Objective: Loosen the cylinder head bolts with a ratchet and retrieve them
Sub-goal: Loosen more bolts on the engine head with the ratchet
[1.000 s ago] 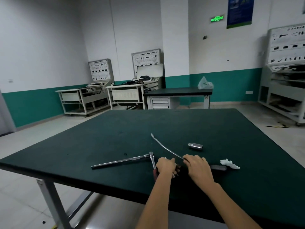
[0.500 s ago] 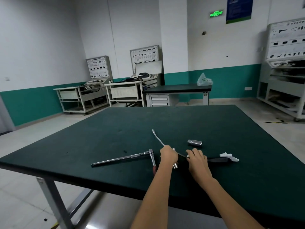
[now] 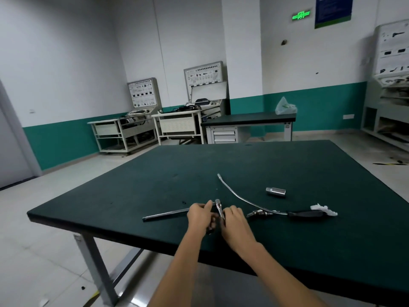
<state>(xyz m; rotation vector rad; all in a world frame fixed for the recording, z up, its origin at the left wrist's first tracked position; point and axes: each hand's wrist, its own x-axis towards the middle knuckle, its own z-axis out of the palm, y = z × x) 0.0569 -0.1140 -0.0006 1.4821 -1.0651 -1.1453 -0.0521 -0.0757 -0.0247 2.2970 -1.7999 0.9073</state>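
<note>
A chrome ratchet [image 3: 218,206] lies near the front of the dark green table [image 3: 287,169], its dark handle running back between my hands. My right hand [image 3: 233,219] grips the ratchet's shaft just below the head. A long chrome extension bar [image 3: 166,215] points left from the ratchet head, and my left hand [image 3: 199,214] pinches the bar's end where it meets the head. To the right lies a flexible pick-up tool [image 3: 240,197] with a black handle, and further right a chrome socket [image 3: 275,192]. No cylinder head or bolts are in view.
A small chrome adapter piece [image 3: 257,213] lies beside the flexible tool's shaft. A crumpled white tissue [image 3: 324,209] sits at the black handle's end. Workbenches and training panels [image 3: 143,94] stand along the far wall, and another bench [image 3: 250,118] holds a plastic bag.
Both hands left the flexible tool and moved left onto the ratchet head and extension bar. The flexible tool and the small chrome piece now lie free on the table.
</note>
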